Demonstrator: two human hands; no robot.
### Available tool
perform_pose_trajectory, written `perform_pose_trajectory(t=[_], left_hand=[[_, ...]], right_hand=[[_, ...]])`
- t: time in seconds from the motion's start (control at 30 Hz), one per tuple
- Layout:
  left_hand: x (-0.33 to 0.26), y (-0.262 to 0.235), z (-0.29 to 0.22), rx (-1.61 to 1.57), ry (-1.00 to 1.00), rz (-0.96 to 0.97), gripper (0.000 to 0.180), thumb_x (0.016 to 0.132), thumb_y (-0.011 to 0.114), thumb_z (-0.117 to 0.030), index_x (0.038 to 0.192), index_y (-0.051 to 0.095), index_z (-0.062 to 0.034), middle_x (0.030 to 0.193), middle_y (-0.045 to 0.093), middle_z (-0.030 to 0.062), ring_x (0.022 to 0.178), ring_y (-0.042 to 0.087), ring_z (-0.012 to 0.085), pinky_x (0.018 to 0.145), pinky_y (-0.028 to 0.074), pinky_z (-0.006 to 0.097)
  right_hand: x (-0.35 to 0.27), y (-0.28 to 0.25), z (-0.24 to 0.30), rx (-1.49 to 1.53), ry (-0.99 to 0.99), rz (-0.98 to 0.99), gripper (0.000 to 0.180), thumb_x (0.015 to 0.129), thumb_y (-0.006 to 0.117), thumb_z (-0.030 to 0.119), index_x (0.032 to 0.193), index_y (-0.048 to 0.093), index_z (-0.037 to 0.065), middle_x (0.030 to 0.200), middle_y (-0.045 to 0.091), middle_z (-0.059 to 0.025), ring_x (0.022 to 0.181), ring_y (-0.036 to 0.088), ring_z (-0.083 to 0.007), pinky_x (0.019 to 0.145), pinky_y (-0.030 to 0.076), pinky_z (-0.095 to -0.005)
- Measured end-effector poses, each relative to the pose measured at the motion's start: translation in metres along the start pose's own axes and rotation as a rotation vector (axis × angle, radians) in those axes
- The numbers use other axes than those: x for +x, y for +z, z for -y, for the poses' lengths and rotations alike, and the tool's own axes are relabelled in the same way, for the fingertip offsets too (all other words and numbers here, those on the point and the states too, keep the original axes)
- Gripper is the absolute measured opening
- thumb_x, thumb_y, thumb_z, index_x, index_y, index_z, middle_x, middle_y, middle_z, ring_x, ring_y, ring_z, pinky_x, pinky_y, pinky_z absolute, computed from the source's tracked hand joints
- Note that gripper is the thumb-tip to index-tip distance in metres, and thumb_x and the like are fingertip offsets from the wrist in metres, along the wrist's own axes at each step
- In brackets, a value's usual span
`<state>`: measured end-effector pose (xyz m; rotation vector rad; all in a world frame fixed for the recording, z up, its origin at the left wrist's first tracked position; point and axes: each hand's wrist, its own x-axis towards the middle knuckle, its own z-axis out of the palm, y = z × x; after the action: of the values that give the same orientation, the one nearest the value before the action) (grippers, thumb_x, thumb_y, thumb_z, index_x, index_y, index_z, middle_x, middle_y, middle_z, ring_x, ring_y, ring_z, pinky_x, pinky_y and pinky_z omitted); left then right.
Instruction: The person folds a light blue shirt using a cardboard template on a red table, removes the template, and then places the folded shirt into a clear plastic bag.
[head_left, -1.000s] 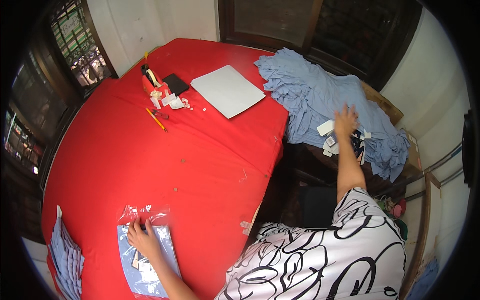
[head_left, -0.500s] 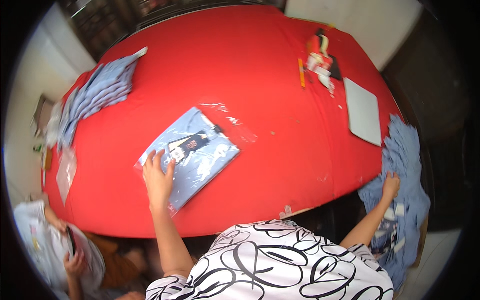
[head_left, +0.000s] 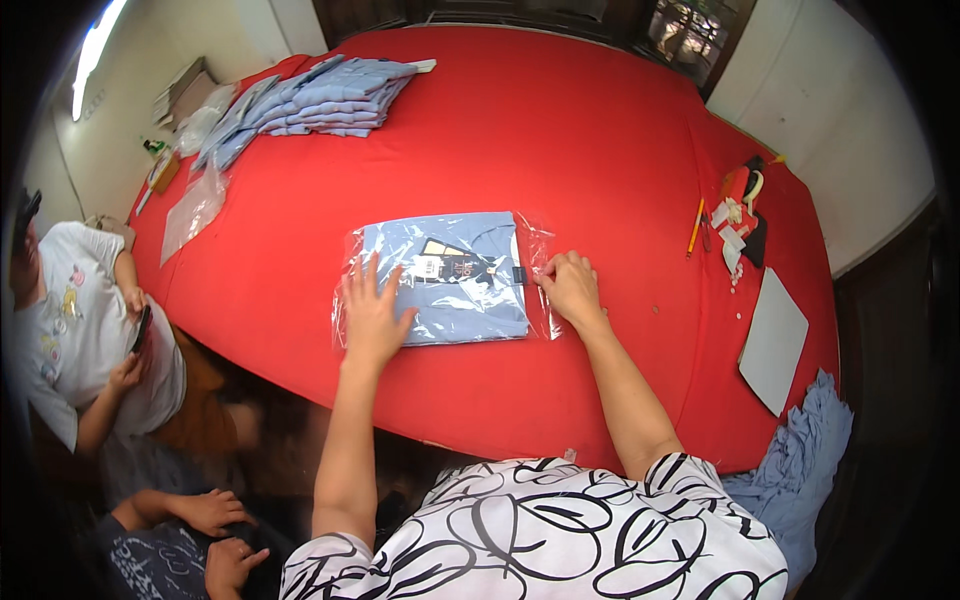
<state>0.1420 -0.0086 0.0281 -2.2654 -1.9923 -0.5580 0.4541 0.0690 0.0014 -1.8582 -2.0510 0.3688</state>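
A folded light-blue garment lies flat in a clear plastic bag in front of me, with dark and yellow tags on its upper face. My left hand rests on the bag's left part, fingers spread. At the bag's right end, my right hand is closed, thumb and fingertips pinching the loose plastic edge. The bag's far left corner is partly wrinkled beside my left fingers.
A stack of folded blue garments sits at the far left of the red-covered table, near an empty plastic bag. A yellow pencil, small items and a grey board lie right. Loose blue cloth hangs lower right. Two people sit left.
My right hand has moved from the loose blue cloth to the bag's right edge. The bagged garment has turned from slanted to nearly square to me. My left hand stays on it.
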Motion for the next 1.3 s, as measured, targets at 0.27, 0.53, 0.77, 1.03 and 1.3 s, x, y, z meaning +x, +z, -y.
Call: perform_pose_trajectory(t=[0.27, 0.53, 0.77, 1.03, 1.3], left_hand=[[-0.003, 0.019, -0.171, -0.597, 0.039, -0.12, 0.064, 0.082, 0.073, -0.02, 0.135, 0.047, 0.0035, 0.112, 0.056, 0.0225, 0.107, 0.056, 0.0383, 0.087, 0.048, 0.043], [-0.012, 0.008, -0.159, -0.826, -0.224, -0.179, 0.035, 0.088, 0.06, 0.0, 0.123, 0.06, -0.0018, 0.09, 0.063, 0.0161, 0.081, 0.064, 0.0318, 0.07, 0.052, 0.04], [-0.031, -0.006, -0.173, -0.548, 0.089, -0.202, 0.037, 0.078, 0.069, -0.006, 0.114, 0.063, -0.0032, 0.095, 0.066, 0.016, 0.092, 0.064, 0.032, 0.079, 0.051, 0.041], [-0.035, 0.006, -0.095, -0.375, -0.197, -0.375, 0.04, 0.087, 0.067, -0.023, 0.123, 0.061, -0.0076, 0.111, 0.063, 0.0133, 0.104, 0.056, 0.0319, 0.095, 0.04, 0.046], [-0.039, 0.049, -0.035, -0.309, -0.291, -0.312, 0.041, 0.089, 0.065, -0.018, 0.129, 0.06, -0.0101, 0.133, 0.052, 0.012, 0.12, 0.046, 0.0324, 0.104, 0.037, 0.044]], right_hand=[[-0.027, -0.04, 0.012, 1.291, 0.06, 0.474, 0.018, 0.095, 0.054, 0.011, 0.103, 0.062, -0.003, 0.094, 0.066, -0.0147, 0.08, 0.066, -0.0182, 0.07, 0.052, -0.0279], [-0.04, 0.006, -0.002, 0.823, -0.399, 0.066, 0.024, 0.085, 0.051, -0.003, 0.1, 0.071, 0.0, 0.109, 0.068, -0.0141, 0.105, 0.061, -0.0276, 0.093, 0.049, -0.0396], [-0.051, 0.027, 0.045, 0.178, -0.822, -0.048, 0.039, 0.087, 0.061, 0.025, 0.123, 0.064, 0.012, 0.122, 0.063, -0.0033, 0.104, 0.049, -0.0292, 0.09, 0.038, -0.044], [-0.033, 0.016, 0.051, 0.081, -1.025, 0.08, 0.043, 0.089, 0.059, 0.018, 0.131, 0.057, 0.01, 0.144, 0.049, -0.0072, 0.124, 0.047, -0.0292, 0.101, 0.035, -0.0478], [-0.042, 0.024, 0.06, -0.234, -0.748, 0.021, 0.064, 0.093, 0.051, 0.051, 0.143, 0.047, 0.011, 0.153, 0.036, -0.0133, 0.126, 0.039, -0.0341, 0.109, 0.028, -0.053]])
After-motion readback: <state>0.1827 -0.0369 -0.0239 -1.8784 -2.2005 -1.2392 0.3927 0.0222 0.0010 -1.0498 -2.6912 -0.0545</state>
